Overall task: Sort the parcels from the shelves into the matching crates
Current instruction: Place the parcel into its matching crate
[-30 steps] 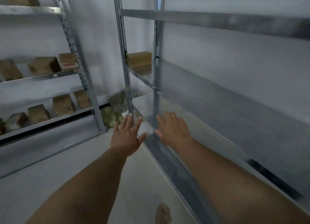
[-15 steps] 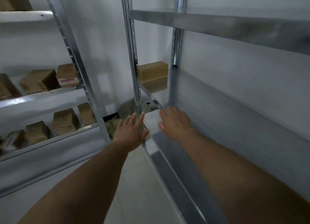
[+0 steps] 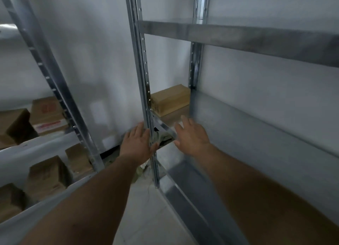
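Room: a dim corner with a pale wall (image 3: 91,52) and a light floor (image 3: 146,217), and a galvanised steel rack on each side.
Left hand (image 3: 136,144): fingers straight and spread, palm down, holding nothing; it hovers just left of the upright post (image 3: 141,61) with the thumb at the post's edge (contact cannot be told).
Right hand (image 3: 192,136): also flat and wide, holding nothing, stretched out over the left end of the right rack's shelf (image 3: 256,134).
Brown cardboard parcel (image 3: 170,100): lies flat at the far left end of that shelf, beyond the right hand's fingertips (image 3: 184,119) and apart from them.
Upright post: perforated steel, standing between the two hands.
Left rack (image 3: 60,90): more cardboard parcels on two levels, including a red-printed box (image 3: 47,114) above and a plain box (image 3: 45,175) below.
Olive-green cloth (image 3: 161,136): crumpled low down behind the post, between the hands.
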